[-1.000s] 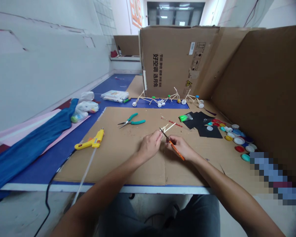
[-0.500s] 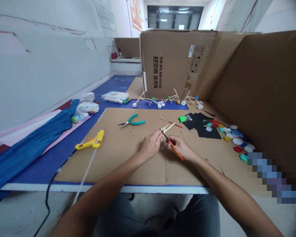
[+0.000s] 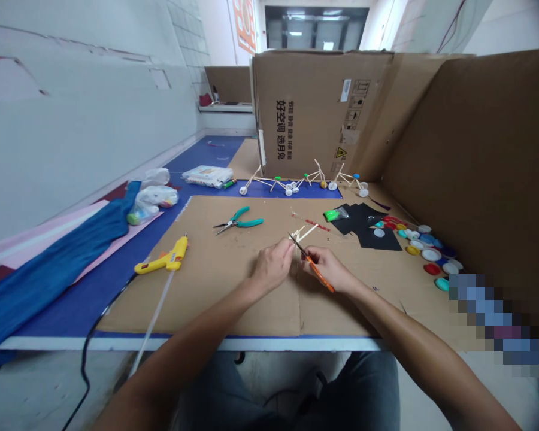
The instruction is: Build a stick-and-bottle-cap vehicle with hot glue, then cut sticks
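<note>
Over the middle of the cardboard sheet, my left hand [image 3: 276, 262] is closed on a small frame of pale wooden sticks [image 3: 309, 231]. Several sticks poke out beyond the fingertips. My right hand [image 3: 327, 266] grips orange-handled scissors [image 3: 320, 274], whose dark blades point up and left across the sticks, close to the left fingertips. I cannot tell whether the blades touch a stick. Beyond my hands lie teal-handled pliers [image 3: 247, 222] and a thin red strip [image 3: 317, 225].
A yellow glue gun [image 3: 173, 256] with a black cord lies left. Stick models with cap wheels [image 3: 288, 189] stand at the back before a cardboard box [image 3: 314, 114]. Black sheets [image 3: 379, 238], a green packet [image 3: 331, 215] and several bottle caps [image 3: 431, 254] are at right.
The view has shifted very slightly. Both hands, the scissors and the sticks stay in nearly the same position.
</note>
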The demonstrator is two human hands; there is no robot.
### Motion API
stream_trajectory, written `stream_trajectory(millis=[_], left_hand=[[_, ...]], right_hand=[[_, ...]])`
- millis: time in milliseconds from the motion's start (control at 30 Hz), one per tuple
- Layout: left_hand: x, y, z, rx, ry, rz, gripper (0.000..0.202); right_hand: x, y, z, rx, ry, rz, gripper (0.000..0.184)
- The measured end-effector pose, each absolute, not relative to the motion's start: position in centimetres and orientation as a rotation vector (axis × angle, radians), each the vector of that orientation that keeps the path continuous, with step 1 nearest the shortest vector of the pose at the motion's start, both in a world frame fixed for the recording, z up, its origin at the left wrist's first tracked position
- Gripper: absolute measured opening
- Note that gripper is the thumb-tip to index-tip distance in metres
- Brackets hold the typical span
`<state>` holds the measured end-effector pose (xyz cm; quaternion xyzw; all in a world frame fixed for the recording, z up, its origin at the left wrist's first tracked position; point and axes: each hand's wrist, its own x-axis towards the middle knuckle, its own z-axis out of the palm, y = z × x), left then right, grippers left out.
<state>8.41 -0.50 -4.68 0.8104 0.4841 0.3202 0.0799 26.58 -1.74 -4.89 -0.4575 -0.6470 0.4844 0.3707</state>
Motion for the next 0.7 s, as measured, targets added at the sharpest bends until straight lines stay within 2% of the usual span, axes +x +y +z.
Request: stream_trajectory(millis=[233, 500, 700], left_hand=[[8.80, -0.65, -3.98, 2.061, 1.397, 0.986, 0.025], [8.97, -0.73, -4.31, 2.026, 1.340, 1.063, 0.023], [8.89, -0.91, -4.37, 2.082, 1.403, 1.055, 0.017]], right_hand=[[26.34, -1.73, -4.25, -1.162, -1.640, 1.258, 0.028], [26.85, -1.89, -4.35, -1.194, -1.702, 1.193, 0.011], [26.59, -1.91, -4.02, -1.176, -1.665, 1.236, 0.015]])
